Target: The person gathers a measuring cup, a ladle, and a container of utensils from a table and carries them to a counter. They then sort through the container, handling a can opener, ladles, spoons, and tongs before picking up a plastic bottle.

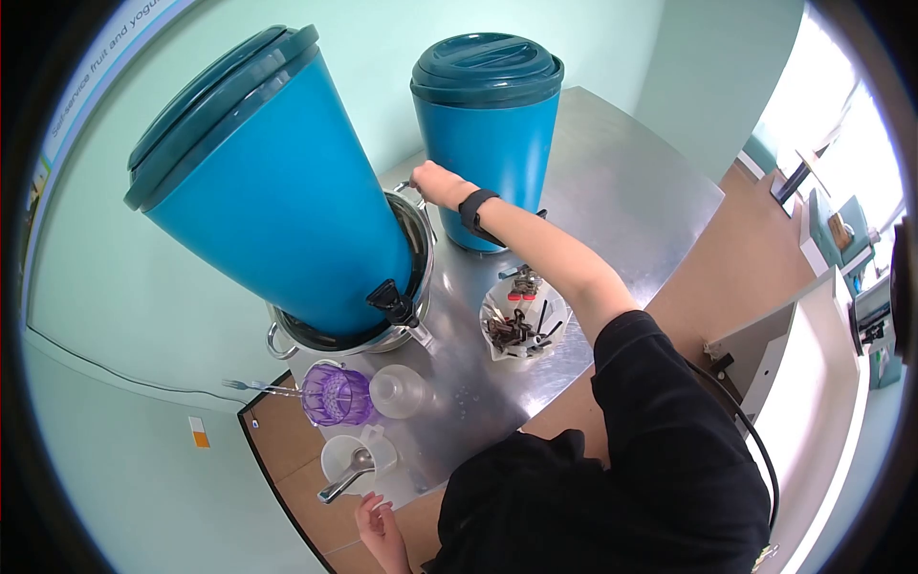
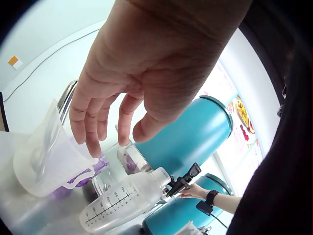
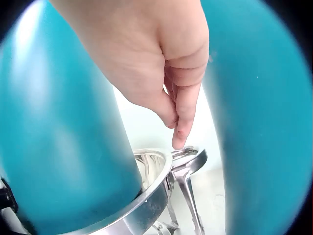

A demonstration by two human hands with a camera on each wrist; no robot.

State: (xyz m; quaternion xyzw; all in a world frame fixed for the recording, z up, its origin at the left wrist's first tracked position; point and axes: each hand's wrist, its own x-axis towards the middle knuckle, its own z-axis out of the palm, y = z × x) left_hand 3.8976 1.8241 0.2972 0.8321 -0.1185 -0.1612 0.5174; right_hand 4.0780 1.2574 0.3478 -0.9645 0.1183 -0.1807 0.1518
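Observation:
My right hand is at the loop handle of a steel pot, in which a tall blue dispenser with a dark lid stands tilted. From the right wrist view, my hand points down with thumb and fingers close together, one fingertip at the pot's handle; contact is hard to tell. My left hand hangs beside a clear jug that holds a metal scoop. In the left wrist view, the fingers of my hand are loosely bent around nothing, near the jug.
A second blue dispenser stands behind on the steel table. A white bowl of clips and dark pieces sits right of the pot. A purple container with forks and a translucent bottle stand in front of the pot.

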